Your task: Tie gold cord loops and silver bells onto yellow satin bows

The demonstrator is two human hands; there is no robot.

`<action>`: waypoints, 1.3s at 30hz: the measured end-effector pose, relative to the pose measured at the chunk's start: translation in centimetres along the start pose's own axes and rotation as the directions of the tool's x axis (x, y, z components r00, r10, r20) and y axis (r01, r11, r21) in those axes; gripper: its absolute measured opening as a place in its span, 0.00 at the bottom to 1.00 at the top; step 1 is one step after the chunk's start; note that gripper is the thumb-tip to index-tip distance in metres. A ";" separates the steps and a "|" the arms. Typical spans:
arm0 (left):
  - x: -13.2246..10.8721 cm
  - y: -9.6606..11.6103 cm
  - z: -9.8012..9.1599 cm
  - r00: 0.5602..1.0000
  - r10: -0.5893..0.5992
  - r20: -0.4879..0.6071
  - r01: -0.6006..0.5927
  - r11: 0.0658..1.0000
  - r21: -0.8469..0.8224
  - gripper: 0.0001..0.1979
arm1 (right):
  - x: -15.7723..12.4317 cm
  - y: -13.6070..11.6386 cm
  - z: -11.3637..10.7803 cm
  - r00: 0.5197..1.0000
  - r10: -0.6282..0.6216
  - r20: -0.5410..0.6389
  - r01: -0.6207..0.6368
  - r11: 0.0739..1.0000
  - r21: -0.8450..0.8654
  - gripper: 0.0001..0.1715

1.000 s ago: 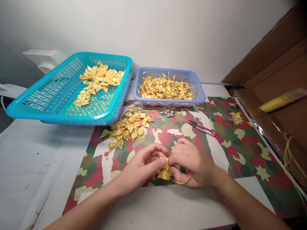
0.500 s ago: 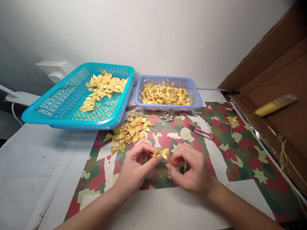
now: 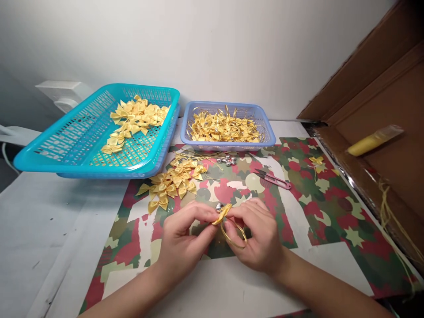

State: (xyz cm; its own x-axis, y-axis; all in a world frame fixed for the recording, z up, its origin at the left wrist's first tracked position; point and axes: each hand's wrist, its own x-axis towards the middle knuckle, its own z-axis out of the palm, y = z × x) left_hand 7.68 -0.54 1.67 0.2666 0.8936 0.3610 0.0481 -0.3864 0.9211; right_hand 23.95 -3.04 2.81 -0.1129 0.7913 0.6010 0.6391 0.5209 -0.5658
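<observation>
Between my two hands is a yellow ribbon bow (image 3: 222,213), turned edge-on. A silver jingle bell (image 3: 219,206) shows at its far side, and a loop of gold cord (image 3: 241,244) hangs from it toward me. My left hand (image 3: 187,234) pinches the bow's left end between thumb and forefinger. On the other side, my right hand (image 3: 256,234) is closed at the bow's right end, by the cord loop. Just beyond my left hand lies a pile of yellow bows (image 3: 175,179). Gold cord lengths (image 3: 198,155) and several silver bells (image 3: 227,160) rest behind them.
A teal basket (image 3: 89,170) with yellow bows stands at left, stacked on a blue one. Behind, a blue-purple basket (image 3: 228,145) holds bows with gold loops. Pink-handled thread snips (image 3: 273,179) lie right of centre. A cardboard box (image 3: 371,97) borders the right side.
The bow has turned from facing me to edge-on. Its bell and gold cord loop now show, the loop hanging by my right hand. The view has shifted slightly.
</observation>
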 end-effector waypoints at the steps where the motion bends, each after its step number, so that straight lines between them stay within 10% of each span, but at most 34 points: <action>1: 0.0 0.0 0.0 1.000 -0.014 -0.003 0.014 1.000 -0.011 0.11 | -0.1 0.0 0.1 1.000 -0.001 -0.005 0.001 1.000 -0.007 0.03; 39: 0.2 0.6 0.2 0.994 -0.069 0.079 0.063 0.995 0.082 0.06 | 0.3 0.1 0.1 1.000 0.009 -0.022 -0.007 0.997 0.079 0.13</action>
State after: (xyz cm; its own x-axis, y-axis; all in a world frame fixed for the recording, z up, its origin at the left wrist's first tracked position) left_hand 7.97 -0.65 2.26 0.3376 0.8976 0.2836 0.1440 -0.3470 0.9267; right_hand 23.89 -2.70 2.83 -0.0910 0.7886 0.6082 0.5778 0.5392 -0.6127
